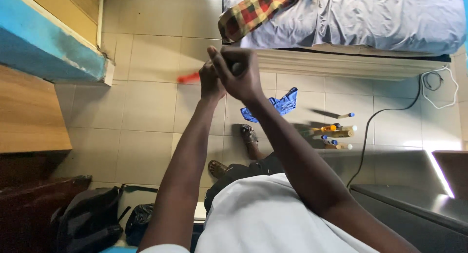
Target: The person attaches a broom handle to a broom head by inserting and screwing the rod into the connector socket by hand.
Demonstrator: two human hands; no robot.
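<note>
**Two hands clasped on a dark handle, red end out to the left**

Above the tiled floor (146,111), both arms stretch forward and the hands meet in front of the bed's pale base. The right hand (240,73) is curled shut around a dark rounded handle (237,67), which shows only as a small grey patch between the fingers. The left hand (210,80) sits just beside and slightly below it, touching it, fingers also folded closed; whether it grips the same handle is hard to tell, since the right hand covers the join. A blurred red tip (188,78) pokes out to the left of the left hand, touching its edge, and probably belongs to the same held thing.

Beyond the hands, a bed (390,19) with a grey-blue sheet carries a red, yellow and green checked cloth (248,14). On the floor below the right forearm lies a crumpled blue cloth (282,105), and to its right a cluster of small bottles (336,131). A black cable (380,121) runs across the tiles. Sandalled feet (248,134) show under the arms, and a dark backpack (87,219) rests at lower left.
</note>
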